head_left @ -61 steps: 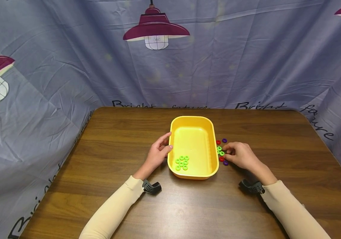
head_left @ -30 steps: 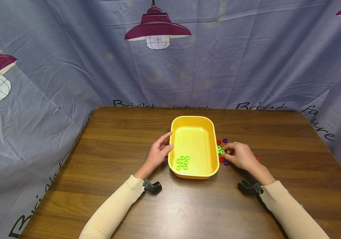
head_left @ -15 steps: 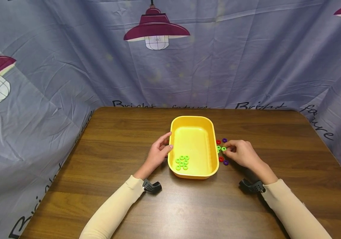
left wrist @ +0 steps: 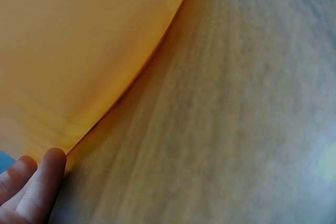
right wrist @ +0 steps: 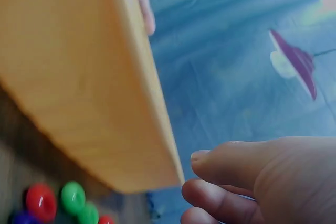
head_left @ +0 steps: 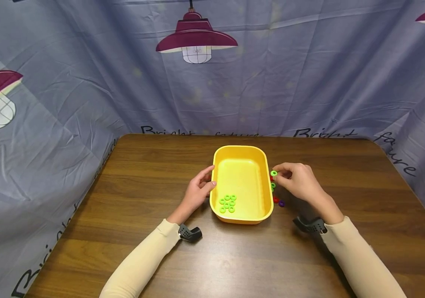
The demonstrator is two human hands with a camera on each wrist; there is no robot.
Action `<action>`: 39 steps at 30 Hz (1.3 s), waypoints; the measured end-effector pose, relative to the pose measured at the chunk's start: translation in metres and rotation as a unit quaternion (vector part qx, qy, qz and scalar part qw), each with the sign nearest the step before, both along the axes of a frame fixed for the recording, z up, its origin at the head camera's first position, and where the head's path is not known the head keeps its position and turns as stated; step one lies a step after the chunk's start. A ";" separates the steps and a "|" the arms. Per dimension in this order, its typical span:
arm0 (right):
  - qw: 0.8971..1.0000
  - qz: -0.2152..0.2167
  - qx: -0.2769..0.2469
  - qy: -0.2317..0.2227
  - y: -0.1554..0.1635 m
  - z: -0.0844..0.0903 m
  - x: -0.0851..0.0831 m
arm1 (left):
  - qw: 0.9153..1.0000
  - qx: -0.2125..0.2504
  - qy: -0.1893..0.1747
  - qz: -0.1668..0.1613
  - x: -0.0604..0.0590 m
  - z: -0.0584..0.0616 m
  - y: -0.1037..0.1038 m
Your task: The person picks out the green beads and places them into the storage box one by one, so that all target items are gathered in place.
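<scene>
My left hand (head_left: 197, 188) holds the left side of a yellow plastic bin (head_left: 240, 217), its thumb at the rim. In the left wrist view, fingers (left wrist: 44, 184) lie against the bin's outer wall. Over the bin's right rim, my right hand (head_left: 298, 180) pinches a small green ring bead (head_left: 274, 176) between thumb and fingers; the right wrist view does not show this bead. Several green ring beads (head_left: 222, 210) lie inside the bin, near its front left corner. Beside its right wall are green beads (right wrist: 73, 198), red beads (right wrist: 41, 203) and a purple bead (head_left: 281, 203).
The bin stands on a brown wooden table (head_left: 152, 165). A blue-grey curtain (head_left: 272, 82) with printed lamps hangs behind and around the table. Black wrist mounts (head_left: 190, 234) sit on both forearms.
My right hand has picked a green bead from the pile and raised it, moving away from me and slightly left toward the bin. The left hand has stayed on the bin.
</scene>
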State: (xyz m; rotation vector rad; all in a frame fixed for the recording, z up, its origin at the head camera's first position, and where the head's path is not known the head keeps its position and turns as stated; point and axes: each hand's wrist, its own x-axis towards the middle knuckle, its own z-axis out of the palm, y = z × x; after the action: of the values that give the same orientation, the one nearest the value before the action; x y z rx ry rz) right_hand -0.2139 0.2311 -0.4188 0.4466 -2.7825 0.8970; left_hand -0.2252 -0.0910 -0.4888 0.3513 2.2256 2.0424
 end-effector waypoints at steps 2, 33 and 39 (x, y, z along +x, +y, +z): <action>1.000 0.007 -0.006 -0.008 -0.008 0.004 0.000 | 1.000 0.000 0.000 0.001 0.000 0.000 0.000; 0.991 0.123 0.043 -0.039 -0.103 -0.012 0.001 | 1.000 -0.007 -0.004 0.005 0.001 -0.001 0.000; 0.990 0.109 0.059 -0.061 -0.106 -0.018 -0.002 | 1.000 -0.004 0.003 0.002 0.000 0.000 0.000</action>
State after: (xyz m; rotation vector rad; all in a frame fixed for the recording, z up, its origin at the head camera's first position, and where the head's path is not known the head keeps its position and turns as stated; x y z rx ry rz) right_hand -0.2155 0.1250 -0.4363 0.7523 -2.9520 0.8324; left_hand -0.2247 -0.0907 -0.4890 0.3516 2.2391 2.0375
